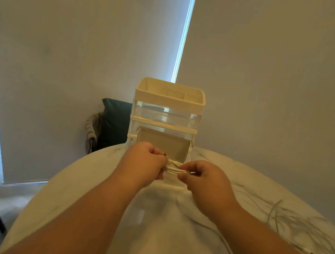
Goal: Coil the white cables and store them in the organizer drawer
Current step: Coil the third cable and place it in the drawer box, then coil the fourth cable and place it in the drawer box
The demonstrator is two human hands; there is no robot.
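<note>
On your round table [164, 248], the organizer [169, 102] stands with its bottom drawer [162, 145] pulled out. Your left hand [145, 161] and right hand [204, 177], fingers curled tight, grip the coiled white cable [174, 166] between them, just in front of that drawer. A loose cable [300, 229] lies to your right.

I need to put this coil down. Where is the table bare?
Bare tabletop lies between the two forearms, and a narrower strip left of the left hand. The right side, beyond the right hand, is crowded with loose cables; the organizer and its open drawer fill the far edge behind the coil.
</note>
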